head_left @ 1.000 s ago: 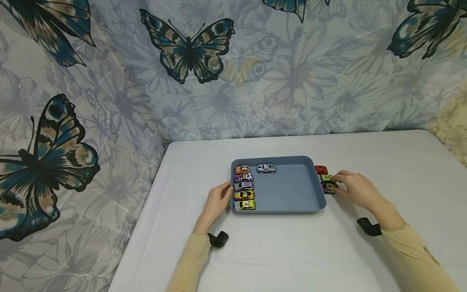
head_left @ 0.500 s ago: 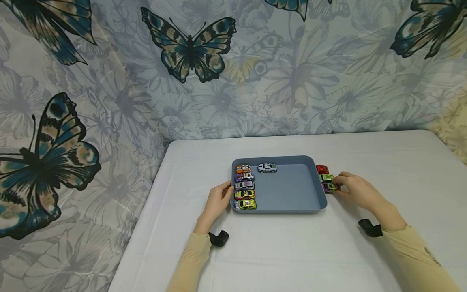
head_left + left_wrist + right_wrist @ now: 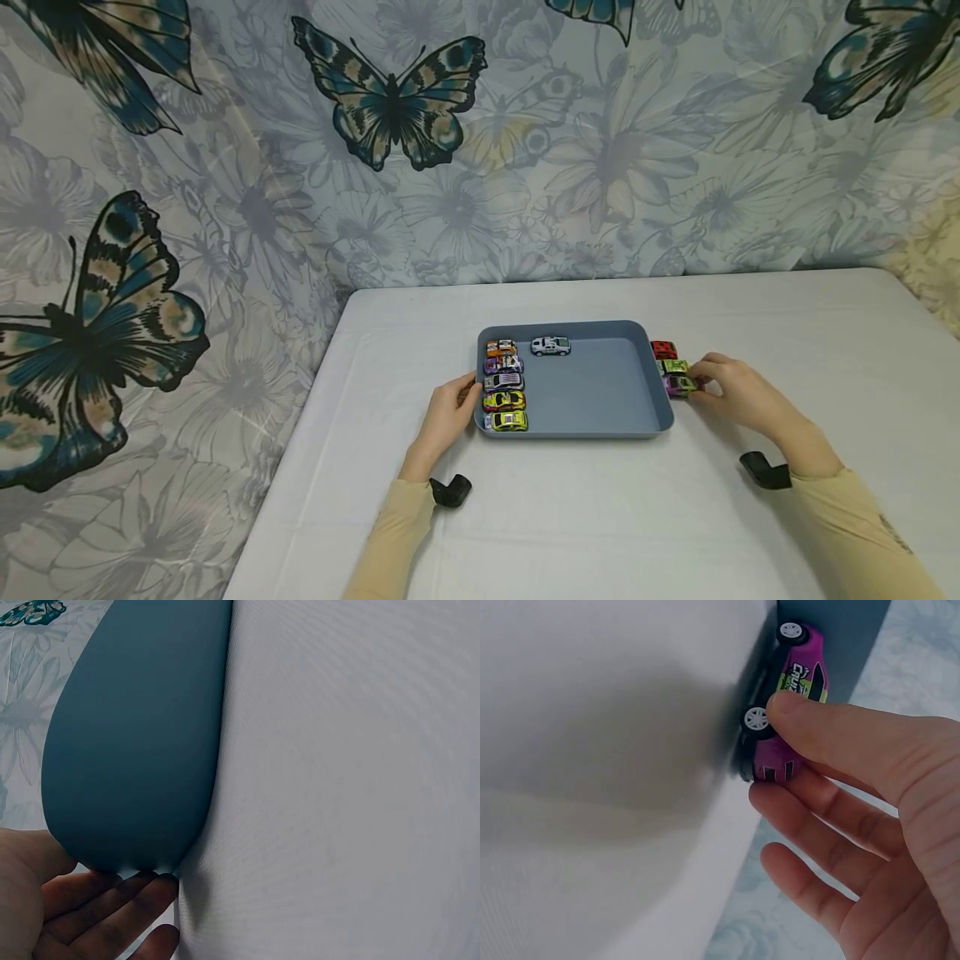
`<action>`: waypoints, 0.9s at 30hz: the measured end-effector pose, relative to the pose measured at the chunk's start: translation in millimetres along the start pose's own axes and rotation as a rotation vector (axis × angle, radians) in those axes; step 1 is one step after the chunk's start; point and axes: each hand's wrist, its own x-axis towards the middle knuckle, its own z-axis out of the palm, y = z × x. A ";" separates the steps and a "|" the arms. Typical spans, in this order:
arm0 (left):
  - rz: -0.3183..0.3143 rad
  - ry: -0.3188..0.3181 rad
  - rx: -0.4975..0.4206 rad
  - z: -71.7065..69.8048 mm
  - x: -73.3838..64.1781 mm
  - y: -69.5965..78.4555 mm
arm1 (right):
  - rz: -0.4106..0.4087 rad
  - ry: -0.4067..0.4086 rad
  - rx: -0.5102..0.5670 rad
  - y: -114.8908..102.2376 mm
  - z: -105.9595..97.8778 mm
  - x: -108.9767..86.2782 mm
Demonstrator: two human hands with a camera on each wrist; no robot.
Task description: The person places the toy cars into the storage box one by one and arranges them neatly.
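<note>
A blue-grey tray [image 3: 577,392] lies on the white table, its left end held by my left hand [image 3: 444,412]. The left wrist view shows the thumb at the rim and fingertips against the tray's outer wall [image 3: 135,750]. Just outside the tray's right end, a purple and green toy car [image 3: 680,385] is gripped between the thumb and fingers of my right hand [image 3: 738,398]. In the right wrist view the thumb presses the side of this car [image 3: 802,664]. Behind it stand a lime-green toy car [image 3: 672,366] and a red toy car [image 3: 663,349].
Several toy cars form a column along the tray's left side, from an orange one [image 3: 501,347] at the back to a yellow-green one [image 3: 507,422] in front. A silver toy car [image 3: 551,346] sits apart near the back rim. Behind the table [image 3: 600,517] hangs butterfly-patterned fabric [image 3: 465,208].
My right hand and forearm have shifted very slightly to the right, still at the purple and green car. My left hand stays at the tray's left end.
</note>
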 end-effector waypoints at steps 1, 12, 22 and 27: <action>-0.002 -0.001 0.000 0.1 -0.1 -0.1 | -0.006 0.012 -0.007 -0.3 -1.2 -0.3; -0.003 -0.001 0.009 0.4 0.1 -0.6 | -0.089 0.122 -0.076 1.7 -15.1 1.8; -0.007 -0.005 0.007 -0.4 0.1 -0.5 | -0.105 0.115 -0.082 -8.4 -25.6 24.1; 0.012 -0.001 0.000 0.0 0.9 -1.0 | -0.136 0.086 -0.083 -17.6 -26.3 41.0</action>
